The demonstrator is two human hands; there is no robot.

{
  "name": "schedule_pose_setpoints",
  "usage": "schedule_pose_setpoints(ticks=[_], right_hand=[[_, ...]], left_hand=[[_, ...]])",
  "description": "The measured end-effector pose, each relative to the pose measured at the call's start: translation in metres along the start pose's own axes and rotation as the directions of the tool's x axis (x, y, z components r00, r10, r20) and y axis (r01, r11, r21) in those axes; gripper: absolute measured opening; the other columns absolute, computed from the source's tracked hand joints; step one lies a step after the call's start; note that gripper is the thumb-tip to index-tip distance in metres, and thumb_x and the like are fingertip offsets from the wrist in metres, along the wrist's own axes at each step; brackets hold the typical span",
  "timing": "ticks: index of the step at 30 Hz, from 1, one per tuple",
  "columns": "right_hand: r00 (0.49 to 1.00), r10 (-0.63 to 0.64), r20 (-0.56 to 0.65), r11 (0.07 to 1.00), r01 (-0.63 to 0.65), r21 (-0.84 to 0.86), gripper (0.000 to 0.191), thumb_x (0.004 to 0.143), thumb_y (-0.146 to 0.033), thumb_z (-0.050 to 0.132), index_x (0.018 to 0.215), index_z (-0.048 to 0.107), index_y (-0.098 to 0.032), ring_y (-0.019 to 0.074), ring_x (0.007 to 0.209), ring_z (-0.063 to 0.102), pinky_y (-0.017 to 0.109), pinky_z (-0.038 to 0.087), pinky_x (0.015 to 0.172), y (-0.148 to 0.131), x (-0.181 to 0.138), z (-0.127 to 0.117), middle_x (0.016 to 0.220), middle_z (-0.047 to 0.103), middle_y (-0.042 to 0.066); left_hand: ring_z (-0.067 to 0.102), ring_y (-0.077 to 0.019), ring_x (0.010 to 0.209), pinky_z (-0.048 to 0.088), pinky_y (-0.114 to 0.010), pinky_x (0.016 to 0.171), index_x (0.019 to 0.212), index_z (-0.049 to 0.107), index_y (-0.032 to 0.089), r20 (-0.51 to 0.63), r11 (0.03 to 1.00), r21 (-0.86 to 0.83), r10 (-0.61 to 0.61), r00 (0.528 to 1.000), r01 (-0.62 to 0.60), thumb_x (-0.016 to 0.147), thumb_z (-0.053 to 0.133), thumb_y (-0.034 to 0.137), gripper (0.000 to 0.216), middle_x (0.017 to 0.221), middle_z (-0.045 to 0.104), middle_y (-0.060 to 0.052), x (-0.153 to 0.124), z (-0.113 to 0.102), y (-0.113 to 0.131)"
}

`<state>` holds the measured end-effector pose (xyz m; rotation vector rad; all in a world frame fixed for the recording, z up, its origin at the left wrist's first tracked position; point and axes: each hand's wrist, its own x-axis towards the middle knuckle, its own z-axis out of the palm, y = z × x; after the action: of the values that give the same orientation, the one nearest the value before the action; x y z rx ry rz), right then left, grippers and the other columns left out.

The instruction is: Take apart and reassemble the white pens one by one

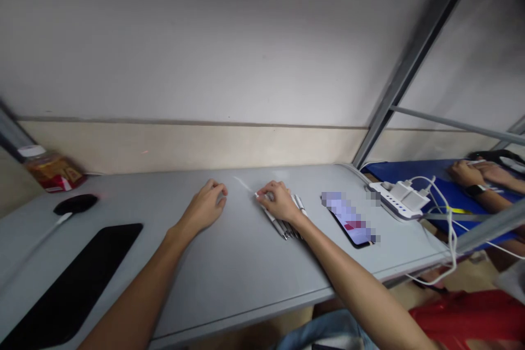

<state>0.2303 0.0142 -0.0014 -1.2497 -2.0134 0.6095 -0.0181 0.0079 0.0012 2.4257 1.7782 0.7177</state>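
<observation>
My right hand (pixel 279 202) is over a small bunch of pens (pixel 282 228) on the grey desk. Its thumb and fingertips are pinched at the white end of one pen, and the hand covers much of the bunch. To the left, my left hand (pixel 208 203) rests on or just above the desktop. Its fingers are loosely curled, with a gap between thumb and forefinger, and nothing shows in them.
A phone with a lit screen (pixel 350 220) lies right of the pens, before a white power strip (pixel 396 200) with plugs and cables. At left are a black mat (pixel 77 284), a black puck-shaped device (pixel 76 204) and a bottle (pixel 53 169). Another person's hands (pixel 471 174) are at far right.
</observation>
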Motion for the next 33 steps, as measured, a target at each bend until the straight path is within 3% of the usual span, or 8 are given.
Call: schedule_pose_setpoints(ticks=[8, 16, 20, 24, 26, 28, 31, 33], right_hand=[[0.999, -0.038, -0.036, 0.910, 0.020, -0.414, 0.024, 0.088, -0.034, 0.060, 0.105, 0.072, -0.024, 0.0289, 0.114, 0.037, 0.045, 0.024, 0.091, -0.002, 0.001, 0.002, 0.121, 0.053, 0.011], [0.980, -0.053, 0.191, 0.926, 0.120, -0.357, 0.047, 0.068, -0.053, 0.077, 0.109, 0.070, -0.032, 0.0276, 0.114, 0.038, 0.044, 0.024, 0.093, 0.006, -0.011, -0.024, 0.122, 0.051, 0.007], [0.979, -0.037, 0.198, 0.930, 0.107, -0.353, 0.048, 0.068, -0.051, 0.078, 0.111, 0.069, -0.032, 0.0273, 0.113, 0.038, 0.043, 0.025, 0.093, 0.007, -0.012, -0.024, 0.122, 0.051, 0.007], [0.982, -0.038, 0.186, 0.924, 0.106, -0.368, 0.045, 0.071, -0.049, 0.076, 0.110, 0.069, -0.029, 0.0279, 0.112, 0.038, 0.043, 0.026, 0.092, 0.005, -0.011, -0.021, 0.121, 0.052, 0.008], [0.983, -0.045, 0.179, 0.922, 0.109, -0.370, 0.044, 0.072, -0.049, 0.076, 0.110, 0.069, -0.029, 0.0273, 0.111, 0.039, 0.042, 0.026, 0.091, 0.004, -0.012, -0.021, 0.120, 0.053, 0.008], [0.984, -0.049, 0.172, 0.922, 0.111, -0.371, 0.046, 0.071, -0.050, 0.076, 0.111, 0.069, -0.029, 0.0265, 0.110, 0.040, 0.041, 0.026, 0.091, 0.004, -0.012, -0.021, 0.119, 0.053, 0.007], [0.988, -0.041, 0.151, 0.924, 0.095, -0.371, 0.052, 0.070, -0.053, 0.076, 0.115, 0.066, -0.029, 0.0267, 0.110, 0.039, 0.041, 0.027, 0.090, 0.002, -0.014, -0.021, 0.120, 0.052, 0.008], [0.991, -0.012, 0.130, 0.926, 0.060, -0.373, 0.056, 0.070, -0.053, 0.075, 0.119, 0.063, -0.030, 0.0272, 0.111, 0.039, 0.041, 0.028, 0.090, 0.000, -0.016, -0.020, 0.121, 0.051, 0.008]], left_hand=[[0.055, -0.0151, 0.079, 0.045, -0.031, 0.079, 0.095, 0.056, 0.021, 0.018, 1.000, -0.002, -0.007, 1.000, 0.007, 0.085, 0.046, 0.023, 0.014, 0.103, 0.051, -0.004, -0.001, -0.003, 0.004], [0.055, -0.0159, 0.080, 0.045, -0.031, 0.076, 0.094, 0.057, 0.021, 0.022, 1.000, 0.024, 0.006, 1.000, -0.007, 0.085, 0.046, 0.025, 0.015, 0.102, 0.051, -0.004, -0.002, -0.002, 0.004], [0.055, -0.0162, 0.080, 0.045, -0.032, 0.078, 0.091, 0.057, 0.020, 0.010, 1.000, -0.006, 0.029, 1.000, -0.029, 0.084, 0.046, 0.025, 0.014, 0.101, 0.052, -0.004, -0.003, 0.002, 0.003], [0.055, -0.0164, 0.084, 0.044, -0.032, 0.082, 0.090, 0.058, 0.019, 0.025, 0.986, -0.160, 0.058, 0.998, -0.054, 0.086, 0.044, 0.026, 0.016, 0.099, 0.054, -0.004, 0.001, -0.015, 0.027], [0.056, -0.0162, 0.082, 0.045, -0.029, 0.078, 0.087, 0.060, 0.018, 0.107, 0.957, -0.287, 0.088, 0.990, -0.054, 0.086, 0.046, 0.028, 0.017, 0.091, 0.058, -0.003, -0.004, -0.030, 0.051], [0.056, -0.0149, 0.075, 0.046, -0.026, 0.071, 0.086, 0.062, 0.019, 0.333, 0.898, -0.440, 0.184, 0.925, -0.020, 0.085, 0.049, 0.028, 0.016, 0.082, 0.061, 0.000, -0.023, -0.042, 0.077], [0.060, -0.0166, 0.079, 0.048, -0.028, 0.072, 0.086, 0.068, 0.024, 0.655, 0.793, -0.604, 0.436, 0.617, 0.081, 0.082, 0.060, 0.030, 0.011, 0.084, 0.066, 0.001, -0.084, -0.040, 0.109], [0.061, -0.0188, 0.088, 0.052, -0.031, 0.075, 0.098, 0.067, 0.026, 0.698, 0.743, -0.643, 0.469, 0.542, 0.186, 0.084, 0.061, 0.038, 0.019, 0.098, 0.067, -0.002, -0.135, -0.024, 0.122]])
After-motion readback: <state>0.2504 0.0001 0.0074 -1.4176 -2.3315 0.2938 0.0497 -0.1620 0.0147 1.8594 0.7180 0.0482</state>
